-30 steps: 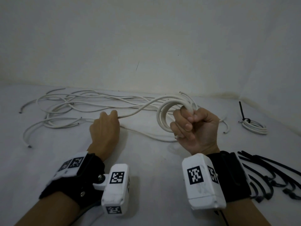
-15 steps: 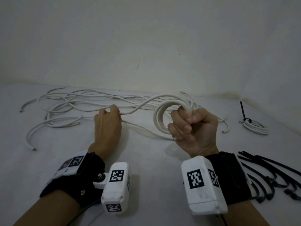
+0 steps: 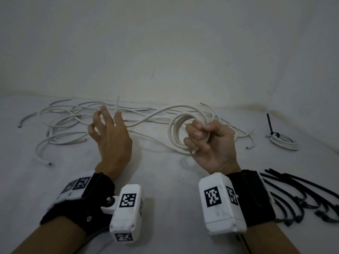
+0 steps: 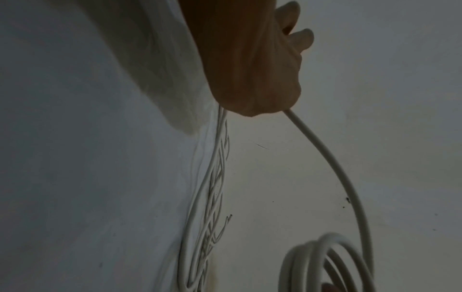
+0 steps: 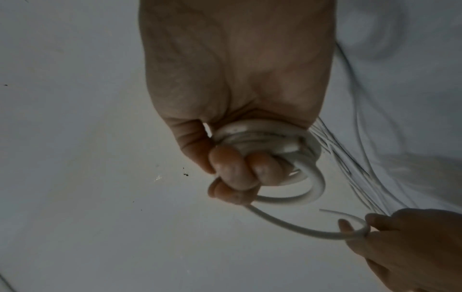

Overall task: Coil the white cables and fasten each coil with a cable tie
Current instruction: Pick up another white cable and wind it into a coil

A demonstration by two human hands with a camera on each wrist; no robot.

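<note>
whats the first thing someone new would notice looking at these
Most striking is the white coil gripped upright in the right hand near the middle of the surface, its tail running to the left hand, which pinches the cable near its free end. Behind them sprawls a tangle of loose white cables. At far right lie a finished coil, already tied, and a bunch of black cable ties.

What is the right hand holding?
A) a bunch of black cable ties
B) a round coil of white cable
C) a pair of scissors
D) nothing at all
B: the right hand has its fingers curled round a coil of white cable, while the black cable ties lie on the surface beside that wrist.
</note>
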